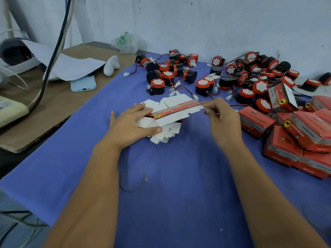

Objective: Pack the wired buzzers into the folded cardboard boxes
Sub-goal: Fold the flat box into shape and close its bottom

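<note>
A blue cloth (pixel 179 185) covers most of the work surface, seen from above by a head-worn camera. To its left lies a sheet of brown cardboard (pixel 53 111) carrying loose white paper (pixel 71 67), a pale blue phone (pixel 83 85) and a white earbud case (pixel 111 66).

Along the far edge of the cloth sits a wide scatter of wired buzzers (pixel 223 77), black cylinders with red and white tops and thin red and black leads ending in white plugs. At the right edge is a heap of folded red cardboard boxes (pixel 295 133), closed and piled on one another, with 1 open box (pixel 281 97) standing upright behind them.

In the middle of the cloth is a stack of flat box blanks (pixel 164 129), white side up. The left hand (pixel 132 124) rests flat on this stack, fingers straight, holding it down. The right hand (pixel 222 117) pinches the right end of 1 flat blank (pixel 175 110) between thumb and fingertips, lifted just above the stack, its red printed strip showing.

Nearer the viewer, a thin wire ring (pixel 133 179) lies on the cloth between the 2 forearms.
</note>
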The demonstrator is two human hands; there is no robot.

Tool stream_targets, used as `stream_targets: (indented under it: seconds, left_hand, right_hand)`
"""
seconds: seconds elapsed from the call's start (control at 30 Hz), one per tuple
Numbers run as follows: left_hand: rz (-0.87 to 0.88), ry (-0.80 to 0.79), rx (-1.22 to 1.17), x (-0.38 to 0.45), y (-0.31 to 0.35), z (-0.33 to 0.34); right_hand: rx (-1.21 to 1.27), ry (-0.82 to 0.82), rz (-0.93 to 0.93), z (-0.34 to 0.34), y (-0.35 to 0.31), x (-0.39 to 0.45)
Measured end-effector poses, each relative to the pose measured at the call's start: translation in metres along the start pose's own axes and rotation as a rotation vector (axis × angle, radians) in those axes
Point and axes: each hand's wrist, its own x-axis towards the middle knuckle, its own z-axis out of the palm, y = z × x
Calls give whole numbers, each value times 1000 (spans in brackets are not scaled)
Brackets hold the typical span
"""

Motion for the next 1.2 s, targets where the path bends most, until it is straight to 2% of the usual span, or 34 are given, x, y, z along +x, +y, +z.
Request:
stream_targets:
  seconds: [0.13,0.2,0.3,0.4,0.43,0.5,0.53,0.6,0.67,0.77,0.9,0.97,1.03,1.2]
  left_hand:
    - [-19,-25,-101,1,-1,-2]
    - [-78,40,-90,2,-4,-2]
    - [-212,243,77,2,-7,-4]
    - [-375,469,311,3,-1,-7]
    - [-370,549,315,5,5,-6]
    - [-175,671,152,10,28,-5]
    - [-33,667,-12,13,45,-3]
    - [211,512,-354,19,85,5]
    - [335,348,-483,23,119,16]
    - [274,319,-551,37,147,27]
    - [122,538,-583,46,157,35]
    - [88,543,-702,48,160,35]
    - [76,450,-839,49,160,30]
    - [143,-42,-945,37,150,31]
  right_hand:
    - [126,80,60,1,4,3]
    - [136,140,50,-3,5,0]
    - [226,320,53,-20,9,-1]
    - [213,403,101,-28,12,-8]
    - [226,411,137,-27,12,-11]
    - [292,421,203,-23,9,-14]
    - [323,422,220,-23,6,-15]
    - [331,397,203,-25,1,-14]
    - [288,351,142,-27,-2,-16]
    - [125,320,13,-29,-2,-22]
    - [-169,340,-280,-28,2,-23]
    - [-279,347,-396,-25,6,-22]
    - [-266,350,-409,-23,6,-20]
    - [-39,251,-302,-24,0,-18]
